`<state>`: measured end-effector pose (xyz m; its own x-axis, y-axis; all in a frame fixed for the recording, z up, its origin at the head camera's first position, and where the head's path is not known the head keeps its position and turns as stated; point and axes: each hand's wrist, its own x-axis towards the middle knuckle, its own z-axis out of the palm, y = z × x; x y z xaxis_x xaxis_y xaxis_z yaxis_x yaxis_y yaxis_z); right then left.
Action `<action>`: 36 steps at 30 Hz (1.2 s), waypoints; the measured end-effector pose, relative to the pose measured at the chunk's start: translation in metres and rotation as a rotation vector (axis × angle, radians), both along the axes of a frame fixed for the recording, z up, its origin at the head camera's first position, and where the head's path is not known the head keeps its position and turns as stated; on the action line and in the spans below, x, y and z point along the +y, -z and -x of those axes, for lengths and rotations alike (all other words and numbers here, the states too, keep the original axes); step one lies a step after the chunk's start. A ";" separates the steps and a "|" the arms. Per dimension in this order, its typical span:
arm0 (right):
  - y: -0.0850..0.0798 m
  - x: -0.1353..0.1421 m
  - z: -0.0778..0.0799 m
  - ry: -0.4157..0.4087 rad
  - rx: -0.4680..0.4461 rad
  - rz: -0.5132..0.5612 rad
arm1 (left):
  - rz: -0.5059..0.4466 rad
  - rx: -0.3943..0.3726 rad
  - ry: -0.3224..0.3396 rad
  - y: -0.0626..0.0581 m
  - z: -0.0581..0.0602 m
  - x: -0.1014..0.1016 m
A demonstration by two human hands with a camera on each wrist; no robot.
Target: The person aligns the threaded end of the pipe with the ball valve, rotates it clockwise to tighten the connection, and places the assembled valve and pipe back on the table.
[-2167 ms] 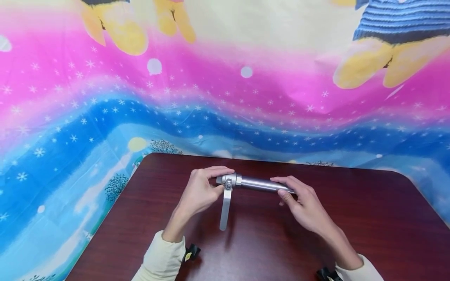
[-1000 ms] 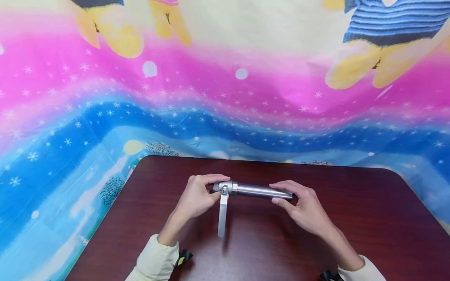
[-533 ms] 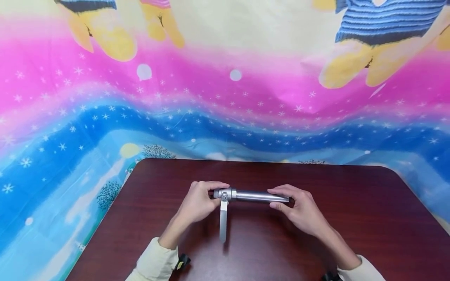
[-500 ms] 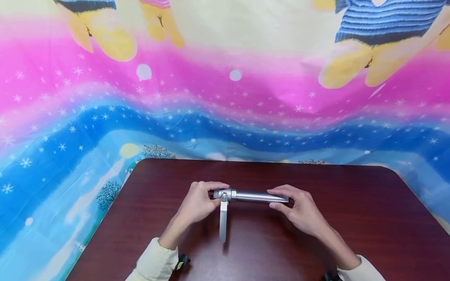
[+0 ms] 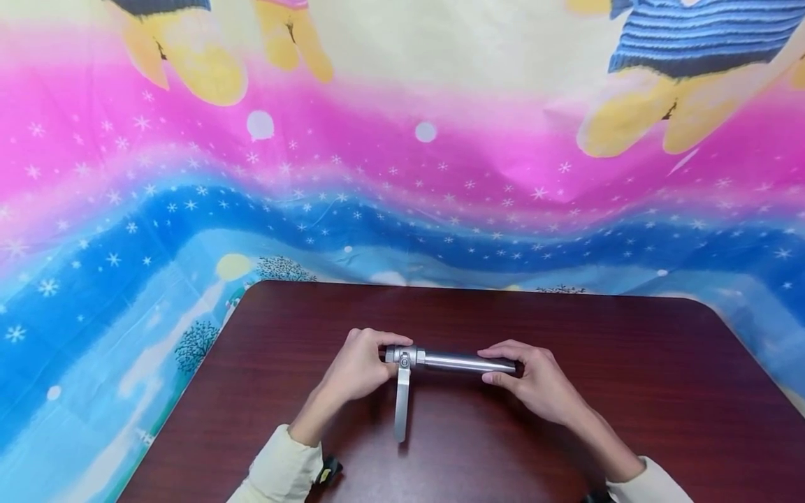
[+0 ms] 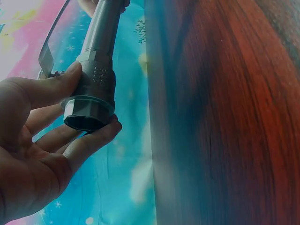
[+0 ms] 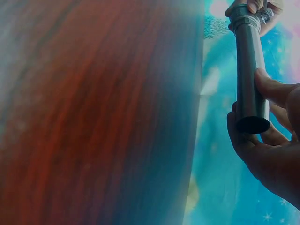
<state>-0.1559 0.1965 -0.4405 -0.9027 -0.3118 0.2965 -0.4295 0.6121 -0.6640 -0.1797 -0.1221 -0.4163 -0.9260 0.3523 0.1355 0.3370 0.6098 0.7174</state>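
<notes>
A metal ball valve (image 5: 405, 355) with a flat lever handle (image 5: 402, 409) is joined end to end with a smooth steel pipe (image 5: 459, 361). Both lie nearly level over the table, the lever pointing toward the person. My left hand (image 5: 361, 367) grips the valve body at its outer end, thumb on one side and fingers on the other; the left wrist view shows the valve's open hexagonal end (image 6: 88, 115). At the pipe's far end, my right hand (image 5: 534, 377) holds it between thumb and fingers. The pipe's open dark mouth (image 7: 253, 124) shows in the right wrist view.
The dark red wooden table (image 5: 465, 454) has rounded far corners. Behind it hangs a colourful cloth (image 5: 377, 168) with snowflakes and cartoon figures. A black strap device (image 5: 328, 471) sits at the left cuff.
Both hands, with the valve and pipe between them, have come lower and nearer the person. The right hand has shifted to the pipe's end. The head view has shifted slightly.
</notes>
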 end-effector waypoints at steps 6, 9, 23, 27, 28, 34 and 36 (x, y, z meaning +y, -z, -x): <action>0.004 0.000 0.000 -0.042 -0.041 -0.012 | 0.033 -0.011 0.026 0.004 0.001 0.001; 0.006 0.001 0.001 -0.049 -0.059 -0.024 | 0.054 -0.016 0.033 0.006 0.001 0.001; 0.014 0.004 0.006 -0.097 -0.100 -0.115 | 0.117 0.003 0.063 0.017 0.005 0.002; 0.015 0.004 0.008 -0.110 -0.111 -0.137 | 0.142 0.012 0.080 0.021 0.006 0.002; 0.015 0.004 0.008 -0.107 -0.113 -0.143 | 0.148 0.009 0.085 0.021 0.006 0.002; 0.019 0.004 0.012 -0.096 -0.113 -0.166 | 0.189 0.011 0.102 0.024 0.008 0.003; 0.019 0.004 0.013 -0.101 -0.106 -0.175 | 0.205 0.018 0.106 0.023 0.008 0.003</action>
